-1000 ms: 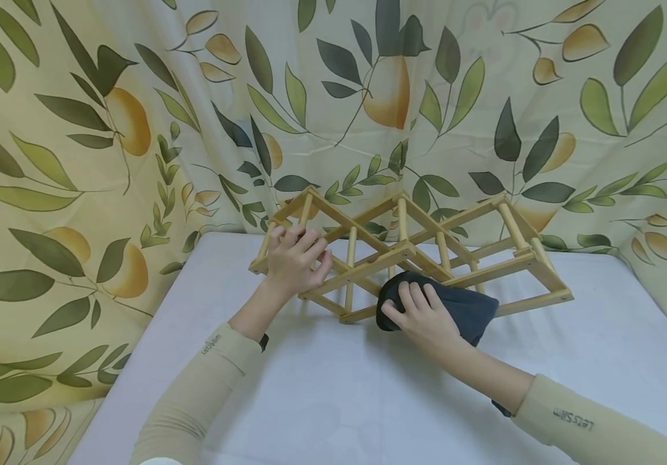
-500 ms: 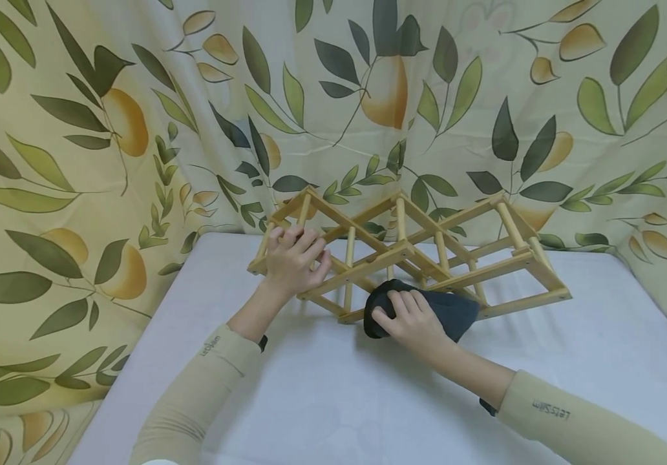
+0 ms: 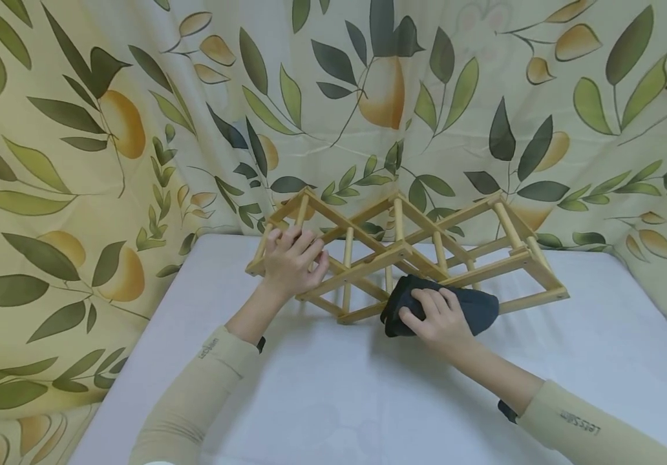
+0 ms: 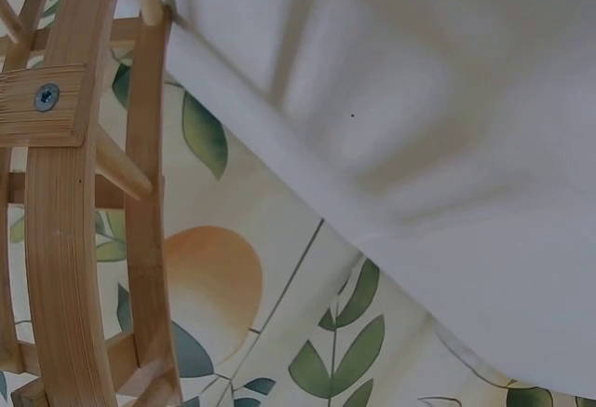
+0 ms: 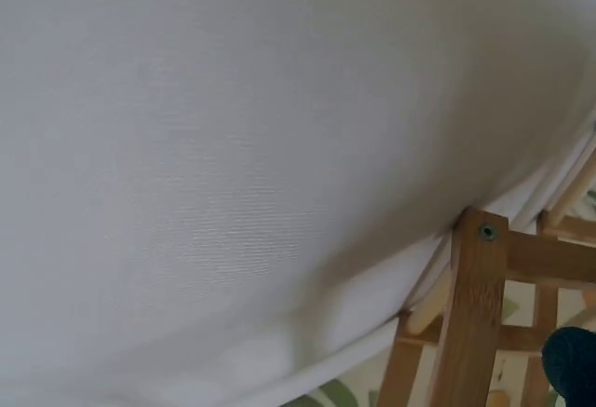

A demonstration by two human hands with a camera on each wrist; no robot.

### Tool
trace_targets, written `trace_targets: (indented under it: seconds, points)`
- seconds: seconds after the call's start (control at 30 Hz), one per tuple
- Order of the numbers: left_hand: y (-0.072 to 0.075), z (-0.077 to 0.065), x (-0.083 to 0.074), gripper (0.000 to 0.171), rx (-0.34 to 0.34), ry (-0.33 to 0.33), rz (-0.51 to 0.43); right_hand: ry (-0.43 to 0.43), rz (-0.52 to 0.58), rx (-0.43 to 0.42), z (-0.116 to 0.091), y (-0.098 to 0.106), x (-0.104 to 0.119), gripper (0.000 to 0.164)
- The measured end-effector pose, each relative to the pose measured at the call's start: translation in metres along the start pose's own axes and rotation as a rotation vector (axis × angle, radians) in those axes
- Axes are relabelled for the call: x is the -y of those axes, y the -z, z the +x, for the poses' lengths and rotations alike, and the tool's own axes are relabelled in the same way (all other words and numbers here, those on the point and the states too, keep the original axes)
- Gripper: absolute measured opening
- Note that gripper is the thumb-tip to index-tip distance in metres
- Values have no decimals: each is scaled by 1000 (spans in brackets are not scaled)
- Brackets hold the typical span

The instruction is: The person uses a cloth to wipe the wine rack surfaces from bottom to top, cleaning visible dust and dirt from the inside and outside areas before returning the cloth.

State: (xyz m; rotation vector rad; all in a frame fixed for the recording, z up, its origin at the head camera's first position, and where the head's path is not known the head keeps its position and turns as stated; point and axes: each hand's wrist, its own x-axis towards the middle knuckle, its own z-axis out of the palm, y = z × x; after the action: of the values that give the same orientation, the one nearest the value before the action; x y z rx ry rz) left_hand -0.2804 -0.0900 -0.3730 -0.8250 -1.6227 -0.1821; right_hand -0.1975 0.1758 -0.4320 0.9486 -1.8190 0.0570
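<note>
A folding wooden wine rack [image 3: 368,267] made of crossed slats and round dowels stands spread out on the white-covered table. My left hand [image 3: 294,261] grips its left section, fingers bent over the wood; the fingertips are partly hidden. At the front middle of the rack, my right hand [image 3: 441,320] holds a dark navy cloth [image 3: 476,310], thumb and fingers bent into it. The cloth covers part of the lower slats. Neither hand shows in the wrist views: the left one has slats [image 4: 60,239] close by, the right one a rack corner [image 5: 470,314] and a dark cloth edge [image 5: 573,365].
White cloth covers the table [image 3: 322,394], which extends in front of the rack and to both sides. Close behind it hangs a curtain [image 3: 333,155] printed with leaves and orange fruit.
My right hand and the cloth shifted left along the rack's front, then back right. The left hand and the rack stayed practically still.
</note>
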Motion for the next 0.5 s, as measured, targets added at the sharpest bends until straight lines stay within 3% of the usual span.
trace_targets:
  seconds: [0.13,0.27,0.4,0.5]
  points:
    - [0,0,0,13,0,6,2,38,-16,-29,-1,-8,4,16]
    - [-1,-1,0,14,2,0,18,90,-20,2,-2,-19,13,18]
    - [-1,-1,-1,15,5,3,17,77,-11,68,-4,-17,14,19]
    - [-1,-1,-1,14,10,7,17,43,-8,67,-6,-9,8,19]
